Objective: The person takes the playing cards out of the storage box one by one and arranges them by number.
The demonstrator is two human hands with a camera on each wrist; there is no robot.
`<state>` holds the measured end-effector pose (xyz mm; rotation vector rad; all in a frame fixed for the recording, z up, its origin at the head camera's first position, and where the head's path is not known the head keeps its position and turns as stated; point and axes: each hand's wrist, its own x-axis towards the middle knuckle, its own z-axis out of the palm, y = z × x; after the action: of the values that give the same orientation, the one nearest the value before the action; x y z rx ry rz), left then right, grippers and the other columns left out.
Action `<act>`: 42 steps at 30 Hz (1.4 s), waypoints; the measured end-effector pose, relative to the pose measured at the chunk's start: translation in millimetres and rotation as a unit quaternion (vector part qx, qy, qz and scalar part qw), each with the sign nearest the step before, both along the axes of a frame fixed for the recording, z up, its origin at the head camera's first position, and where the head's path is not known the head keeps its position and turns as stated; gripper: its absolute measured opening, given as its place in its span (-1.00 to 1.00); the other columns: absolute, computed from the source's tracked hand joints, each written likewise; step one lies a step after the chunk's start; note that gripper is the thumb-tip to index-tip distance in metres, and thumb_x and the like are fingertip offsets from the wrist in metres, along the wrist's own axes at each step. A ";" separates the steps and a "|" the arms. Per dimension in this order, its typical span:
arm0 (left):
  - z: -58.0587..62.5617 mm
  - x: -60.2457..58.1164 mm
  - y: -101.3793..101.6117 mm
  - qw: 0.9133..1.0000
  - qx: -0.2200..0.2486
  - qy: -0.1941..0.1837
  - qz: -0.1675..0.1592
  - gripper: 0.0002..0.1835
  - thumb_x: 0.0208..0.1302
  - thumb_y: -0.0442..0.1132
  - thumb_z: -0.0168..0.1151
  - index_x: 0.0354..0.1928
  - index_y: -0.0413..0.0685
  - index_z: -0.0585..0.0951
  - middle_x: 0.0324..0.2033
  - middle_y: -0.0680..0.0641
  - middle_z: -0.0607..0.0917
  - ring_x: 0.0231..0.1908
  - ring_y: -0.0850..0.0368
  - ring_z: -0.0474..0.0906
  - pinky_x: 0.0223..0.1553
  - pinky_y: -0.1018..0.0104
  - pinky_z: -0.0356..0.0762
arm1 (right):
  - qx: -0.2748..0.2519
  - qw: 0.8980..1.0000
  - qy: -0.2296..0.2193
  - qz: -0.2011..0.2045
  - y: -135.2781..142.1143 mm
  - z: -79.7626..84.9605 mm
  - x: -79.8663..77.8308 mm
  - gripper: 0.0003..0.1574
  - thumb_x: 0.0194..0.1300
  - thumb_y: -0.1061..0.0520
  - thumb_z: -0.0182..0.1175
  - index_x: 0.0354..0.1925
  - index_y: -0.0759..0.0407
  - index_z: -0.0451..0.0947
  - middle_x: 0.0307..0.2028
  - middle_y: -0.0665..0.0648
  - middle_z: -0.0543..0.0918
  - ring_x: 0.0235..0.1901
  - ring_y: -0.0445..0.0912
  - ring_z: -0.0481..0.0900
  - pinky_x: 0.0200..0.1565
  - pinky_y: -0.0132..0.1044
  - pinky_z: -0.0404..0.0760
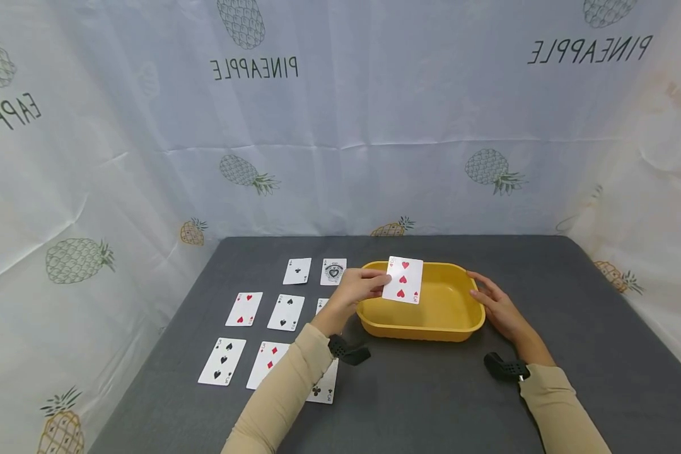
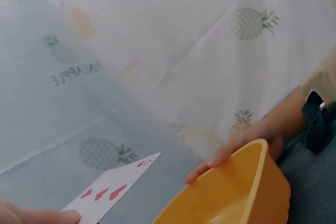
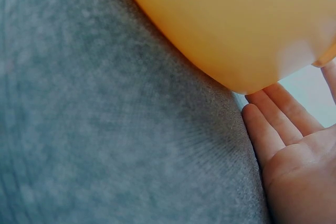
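My left hand (image 1: 354, 291) pinches a three of hearts card (image 1: 403, 280) at its left edge, thumb on the printed face. The card hangs tilted over the left part of a yellow plastic basin (image 1: 420, 332), apart from it. In the left wrist view the thumb and the card (image 2: 107, 190) show at the bottom left. My right hand (image 1: 502, 309) rests against the basin's right end, its fingertips and thumb at the rim. The right wrist view has these fingers (image 3: 281, 114) nearly straight beside the basin's outer wall (image 3: 220, 30).
Left of the basin, several face-up cards lie in rows on the dark grey table (image 1: 420, 391): an ace of clubs (image 1: 297, 271), an ace of spades (image 1: 333, 272), a two of hearts (image 1: 244, 309), a three of spades (image 1: 222, 361). My left arm partly covers others. A pineapple-print curtain (image 1: 340, 113) stands behind.
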<state>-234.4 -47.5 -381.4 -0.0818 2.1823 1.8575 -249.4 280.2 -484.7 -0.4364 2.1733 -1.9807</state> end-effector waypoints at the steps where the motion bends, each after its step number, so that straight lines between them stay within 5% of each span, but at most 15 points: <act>1: 0.6 0.3 -2.8 1.000 -0.003 0.001 0.003 -0.65 0.24 -0.17 0.31 0.00 -0.21 0.67 -0.09 -0.21 0.72 -0.34 0.23 0.65 -0.01 0.26 0.71 | -0.002 1.000 -0.001 0.000 -0.1 0.5 0.1 -0.37 0.52 0.10 -0.08 0.47 -0.03 0.05 -0.01 -0.35 0.52 -0.07 -0.46 0.58 -0.09 -0.59 0.62; 12: 3.8 6.3 -39.8 0.998 -0.033 0.033 0.031 -0.61 0.26 -0.16 0.28 0.07 -0.22 0.63 -0.01 -0.25 0.70 -0.18 0.14 0.68 -0.01 0.24 0.70 | -0.004 1.000 -0.005 -0.002 -0.4 2.0 1.7 -0.37 0.52 0.10 -0.08 0.46 -0.01 0.04 -0.01 -0.34 0.52 -0.07 -0.45 0.58 -0.09 -0.59 0.62; 21: 5.5 13.9 -66.1 0.996 -0.028 0.044 0.071 -0.64 0.27 -0.24 0.27 0.06 -0.28 0.63 -0.03 -0.29 0.70 -0.31 0.23 0.66 -0.10 0.31 0.72 | 0.001 1.000 -0.006 -0.003 0.2 2.8 2.4 -0.36 0.51 0.09 -0.08 0.47 -0.02 0.04 0.00 -0.35 0.50 -0.07 -0.46 0.58 -0.09 -0.59 0.63; 33: 3.6 24.1 -110.4 0.993 -0.079 0.043 0.078 -0.59 0.34 -0.19 0.18 0.15 -0.25 0.57 0.07 -0.27 0.63 -0.15 0.17 0.57 0.22 0.08 0.57 | -0.001 1.000 -0.014 -0.008 -0.5 4.3 3.7 -0.36 0.50 0.07 -0.05 0.46 -0.06 0.07 0.01 -0.35 0.47 -0.06 -0.48 0.56 -0.09 -0.60 0.62; 42: 5.5 31.8 -142.9 0.988 -0.100 0.043 0.107 -0.57 0.35 -0.17 0.17 0.19 -0.26 0.54 0.12 -0.31 0.60 -0.21 0.29 0.58 -0.04 0.41 0.64 | 0.001 1.000 -0.014 -0.009 -1.4 4.6 4.2 -0.37 0.50 0.07 -0.04 0.45 -0.08 0.08 0.00 -0.35 0.48 -0.07 -0.47 0.57 -0.09 -0.60 0.62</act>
<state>-202.6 -190.3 -375.8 -0.2908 2.5013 1.7704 -245.2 278.8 -480.1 -0.3874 2.1703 -1.9814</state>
